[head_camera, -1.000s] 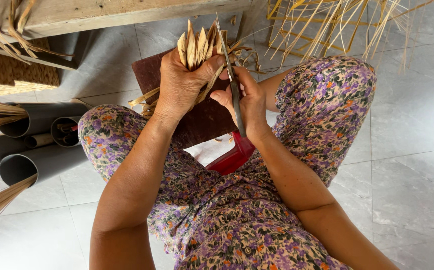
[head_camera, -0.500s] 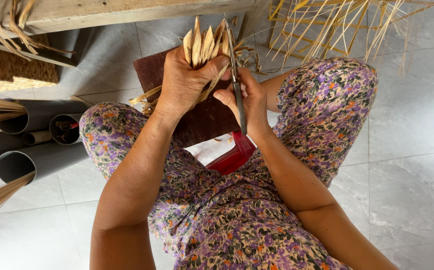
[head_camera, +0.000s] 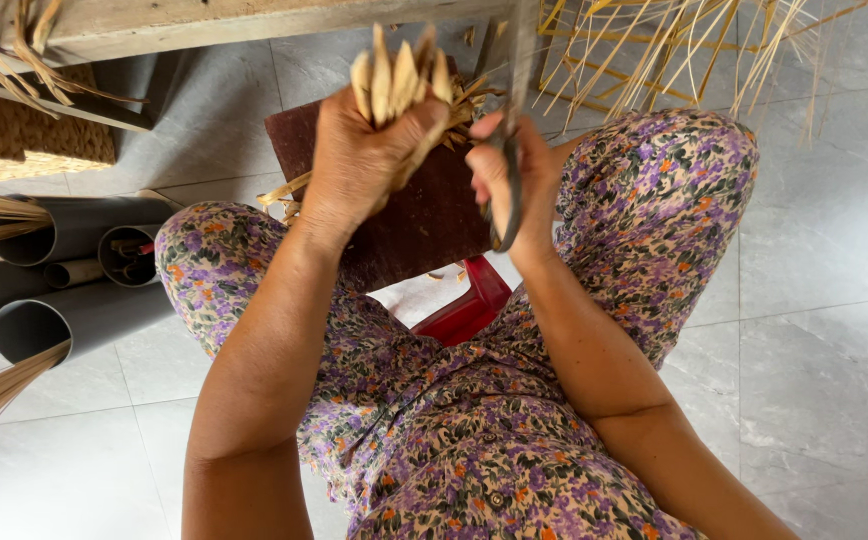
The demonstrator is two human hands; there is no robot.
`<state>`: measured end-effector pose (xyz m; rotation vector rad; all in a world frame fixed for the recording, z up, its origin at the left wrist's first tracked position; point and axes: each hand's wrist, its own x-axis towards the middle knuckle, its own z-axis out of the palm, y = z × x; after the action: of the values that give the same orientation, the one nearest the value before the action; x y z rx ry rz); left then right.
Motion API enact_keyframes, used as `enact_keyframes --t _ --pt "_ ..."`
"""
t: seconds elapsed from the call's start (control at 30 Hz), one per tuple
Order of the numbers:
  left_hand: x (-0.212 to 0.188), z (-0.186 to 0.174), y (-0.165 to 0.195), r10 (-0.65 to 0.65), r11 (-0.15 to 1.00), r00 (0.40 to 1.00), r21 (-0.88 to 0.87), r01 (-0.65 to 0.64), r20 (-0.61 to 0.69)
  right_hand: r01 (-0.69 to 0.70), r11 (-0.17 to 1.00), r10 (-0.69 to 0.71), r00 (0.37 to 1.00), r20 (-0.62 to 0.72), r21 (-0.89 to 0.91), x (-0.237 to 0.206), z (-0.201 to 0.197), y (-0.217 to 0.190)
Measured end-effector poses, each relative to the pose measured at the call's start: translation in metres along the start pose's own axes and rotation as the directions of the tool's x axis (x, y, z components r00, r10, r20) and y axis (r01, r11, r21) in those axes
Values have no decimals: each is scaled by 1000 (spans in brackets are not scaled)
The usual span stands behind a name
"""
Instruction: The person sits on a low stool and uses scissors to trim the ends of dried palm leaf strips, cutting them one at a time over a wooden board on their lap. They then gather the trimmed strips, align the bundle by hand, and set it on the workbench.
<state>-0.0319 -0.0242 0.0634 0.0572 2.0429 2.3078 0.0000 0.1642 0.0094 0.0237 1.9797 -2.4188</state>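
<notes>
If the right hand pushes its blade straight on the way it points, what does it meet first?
The right hand holds the knife pointing up and away, beside the bundle of strips in the left hand. Ahead lies the wooden beam's edge, probably first; depth is unclear.

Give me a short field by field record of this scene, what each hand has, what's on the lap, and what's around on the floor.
Left hand: gripping a bundle of pale dried plant strips, ends pointing up
Right hand: closed round a dark metal blade tool; upper part blurred
Lap: dark brown flat board across floral-trousered knees
Seat: red plastic stool, partly visible
Floor left: grey plastic pipes, some holding thin sticks
Floor top right: loose yellow straw stalks
Top left: woven straw mat
</notes>
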Motion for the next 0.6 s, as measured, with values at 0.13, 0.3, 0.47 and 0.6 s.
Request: enact_keyframes --t 0.13,0.3,0.47,0.6 --pt "-3 -15 14 210 975 977 -68 -212 -36 2 1000 -7 988 -154 -30 26 -29 35" --pt "-5 -29 26 107 959 988 -251 -131 -109 -104 990 120 979 -168 99 48 -34 108" --pt "-6 -38 25 202 971 971 -106 -215 -125 22 973 -24 1000 -2 -232 40 -2 143" --pt "-9 -40 24 200 974 972 -82 -211 -124 181 731 -161 983 92 -658 40 18 135"
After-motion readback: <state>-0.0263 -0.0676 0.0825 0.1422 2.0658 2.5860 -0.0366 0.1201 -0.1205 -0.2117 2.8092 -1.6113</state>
